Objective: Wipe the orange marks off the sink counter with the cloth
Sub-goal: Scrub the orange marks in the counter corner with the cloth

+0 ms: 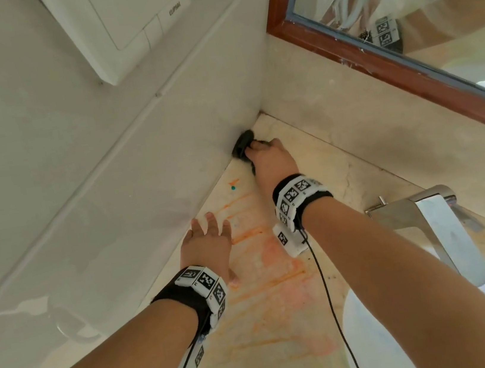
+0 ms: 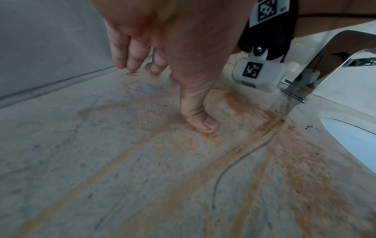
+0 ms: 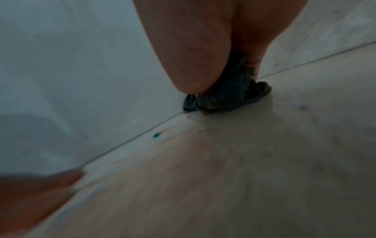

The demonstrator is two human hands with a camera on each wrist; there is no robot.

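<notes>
In the counter corner, right hand (image 1: 272, 161) fingers grasping half-hidden cloth (image 1: 243, 143); left hand (image 1: 208, 248) fingers released, pressing orange marks (image 1: 266, 274)

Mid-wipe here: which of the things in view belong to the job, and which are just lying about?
Job:
- dark cloth under right hand, against the wall
- orange marks on the counter
- left hand, fingertips braced on the counter

Lying about:
- faucet
- mirror
- wall switch plate
- teal speck

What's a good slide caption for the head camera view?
Right hand presses dark cloth into counter corner; left hand braces on orange marks.
</notes>
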